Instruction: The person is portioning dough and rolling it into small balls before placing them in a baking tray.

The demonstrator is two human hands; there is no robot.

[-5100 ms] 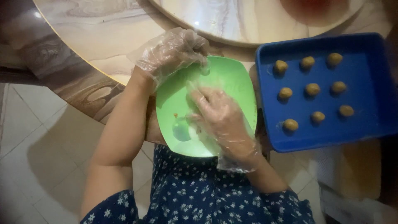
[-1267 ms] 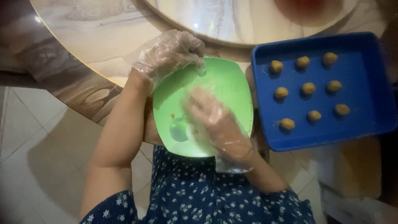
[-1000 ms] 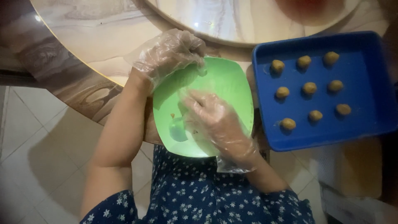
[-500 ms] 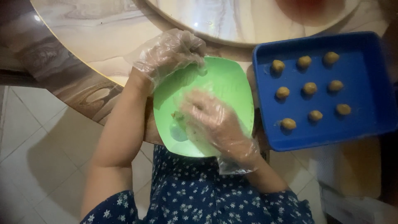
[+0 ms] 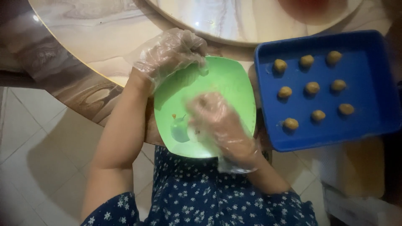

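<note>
Green plate sits at the table edge, beside the blue tray of dough balls. My left hand still pinches its rim; my right hand has slid lower over it, blurred, fingers loosely spread, so rubbing continues.

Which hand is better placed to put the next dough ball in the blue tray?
Right. The right hand lies over the green plate next to the blue tray; the left hand grips the plate's far rim, farther from the tray.
</note>
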